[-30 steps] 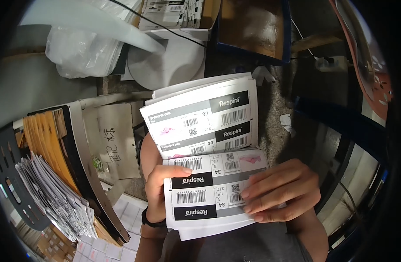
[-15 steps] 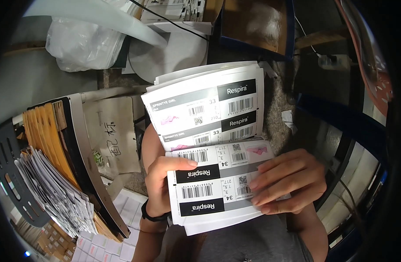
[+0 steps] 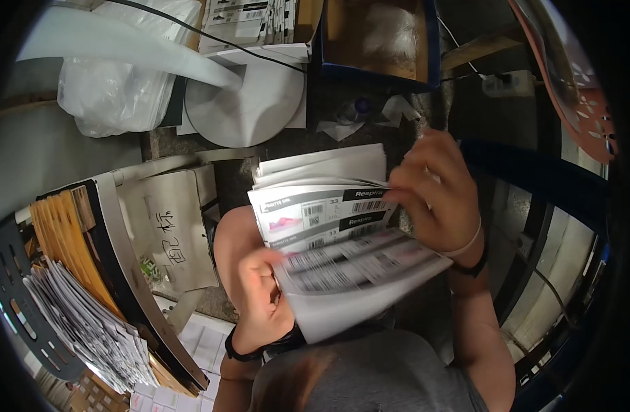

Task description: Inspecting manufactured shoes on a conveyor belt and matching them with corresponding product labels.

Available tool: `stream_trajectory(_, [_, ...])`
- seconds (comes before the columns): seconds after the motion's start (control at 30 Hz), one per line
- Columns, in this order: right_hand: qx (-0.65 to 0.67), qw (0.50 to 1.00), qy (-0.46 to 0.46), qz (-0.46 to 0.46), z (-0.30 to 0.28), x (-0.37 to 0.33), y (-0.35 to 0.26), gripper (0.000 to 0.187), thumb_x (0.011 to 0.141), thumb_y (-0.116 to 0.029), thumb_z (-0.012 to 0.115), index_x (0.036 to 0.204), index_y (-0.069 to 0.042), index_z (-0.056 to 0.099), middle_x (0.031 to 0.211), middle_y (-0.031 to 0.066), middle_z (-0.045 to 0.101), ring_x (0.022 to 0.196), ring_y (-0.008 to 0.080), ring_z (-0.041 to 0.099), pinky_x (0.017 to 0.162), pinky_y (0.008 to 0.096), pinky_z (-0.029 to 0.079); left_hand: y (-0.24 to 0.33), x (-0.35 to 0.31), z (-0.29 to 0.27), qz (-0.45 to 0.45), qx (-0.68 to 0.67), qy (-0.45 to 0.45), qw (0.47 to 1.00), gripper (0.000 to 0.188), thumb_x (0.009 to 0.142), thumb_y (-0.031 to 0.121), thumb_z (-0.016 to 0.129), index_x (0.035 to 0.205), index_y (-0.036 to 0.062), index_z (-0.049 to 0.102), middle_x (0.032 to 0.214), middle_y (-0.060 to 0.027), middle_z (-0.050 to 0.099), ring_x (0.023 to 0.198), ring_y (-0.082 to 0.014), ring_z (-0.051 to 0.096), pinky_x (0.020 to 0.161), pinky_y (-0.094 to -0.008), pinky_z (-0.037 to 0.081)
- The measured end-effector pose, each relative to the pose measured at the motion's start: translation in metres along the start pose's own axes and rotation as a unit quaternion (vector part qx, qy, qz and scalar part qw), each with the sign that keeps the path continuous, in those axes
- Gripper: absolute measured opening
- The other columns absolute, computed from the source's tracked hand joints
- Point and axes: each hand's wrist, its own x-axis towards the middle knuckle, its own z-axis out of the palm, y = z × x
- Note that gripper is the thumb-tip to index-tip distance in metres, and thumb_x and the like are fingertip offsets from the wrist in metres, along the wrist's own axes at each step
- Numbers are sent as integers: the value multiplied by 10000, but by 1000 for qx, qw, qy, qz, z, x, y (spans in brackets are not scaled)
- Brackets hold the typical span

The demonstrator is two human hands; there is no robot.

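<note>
A stack of white printed label sheets (image 3: 329, 209) lies fanned above my lap, showing black-and-grey bars, barcodes and a pink shoe picture. Its nearer part, a folded-over portion of sheets (image 3: 356, 271), is blurred and slopes toward my body. My left hand (image 3: 263, 299) is closed on the left edge of these sheets, thumb on top. At the upper right of the stack, my right hand (image 3: 442, 189) has its fingers bent and pinched at the edge of the upper sheets; the fingertips partly hide that corner.
To the left stands a holder with brown envelopes (image 3: 75, 237) and a thick pile of papers (image 3: 88, 323). A round white base (image 3: 246, 103), a plastic bag (image 3: 116, 96) and a blue-edged box (image 3: 380, 41) lie beyond the sheets. A power strip (image 3: 510, 84) is at right.
My right hand has moved from the lower sheets up to the right edge of the upper ones. The stack has dropped and tilted; the lower portion is now blurred.
</note>
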Motion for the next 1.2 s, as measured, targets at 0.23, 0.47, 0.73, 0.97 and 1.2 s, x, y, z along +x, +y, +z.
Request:
stream_trajectory(0.23, [263,957,43,-117,17,-55,-36,99,745,-55,732,802,-77,654,1018,84,685,948,302,667,909,480,529,-20,-2,-15,87,117,1,989,789,755,54,767,1389,62,298,1362,-226,431,1182,-292,527,967,-371,434])
stream_trajectory(0.47, [566,820,-66,-58,20,-54,-19,292,728,-220,785,913,-33,656,967,146,691,846,284,682,658,341,577,-11,8,-2,58,82,34,994,250,682,11,795,906,75,705,1208,-198,541,1120,-338,563,917,-387,465])
stream_trajectory(0.73, [75,994,-61,47,36,-21,11,289,720,-208,773,948,-65,670,826,45,607,773,223,551,765,330,416,-17,8,-2,104,209,10,972,160,698,-13,744,815,25,641,1251,-220,515,1116,-348,555,924,-370,455])
stream_trajectory(0.97, [-135,959,194,-157,27,-66,-37,128,776,-169,714,849,-64,710,1055,63,692,806,134,614,874,358,491,-43,-5,-8,126,88,47,987,777,821,-21,669,1393,112,160,1471,-300,255,1321,-379,386,1046,-448,385])
stream_trajectory(1.2, [441,889,-35,-119,3,-71,-40,217,772,-234,742,802,-24,699,877,122,711,646,190,643,933,475,514,-34,16,0,137,100,-41,985,253,691,-90,710,921,15,720,1451,-267,329,1292,-391,444,1070,-419,389])
